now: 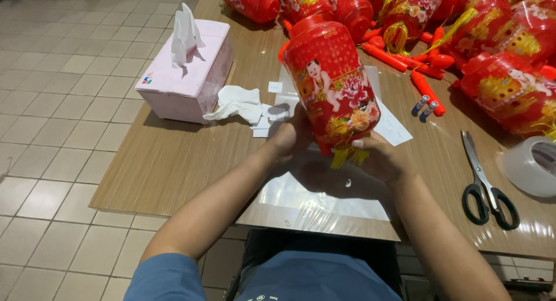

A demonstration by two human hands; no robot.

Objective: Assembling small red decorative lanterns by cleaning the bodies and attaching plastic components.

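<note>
I hold a red lantern [330, 84] printed with a child figure and flowers, upright above the wooden table [174, 156]. My left hand [289, 136] grips its lower left side. My right hand [376, 156] cups its bottom on the right, where a yellow tassel [347, 156] hangs out. A sheet of clear plastic [324, 199] lies on the table under my hands.
A pink tissue box [188, 75] and a crumpled tissue [237, 104] sit at the left. Black-handled scissors [483, 185] and a roll of clear tape [533, 165] lie at the right. Several more red lanterns [509, 92], orange sticks [428, 92] and two small batteries [424, 106] fill the far side.
</note>
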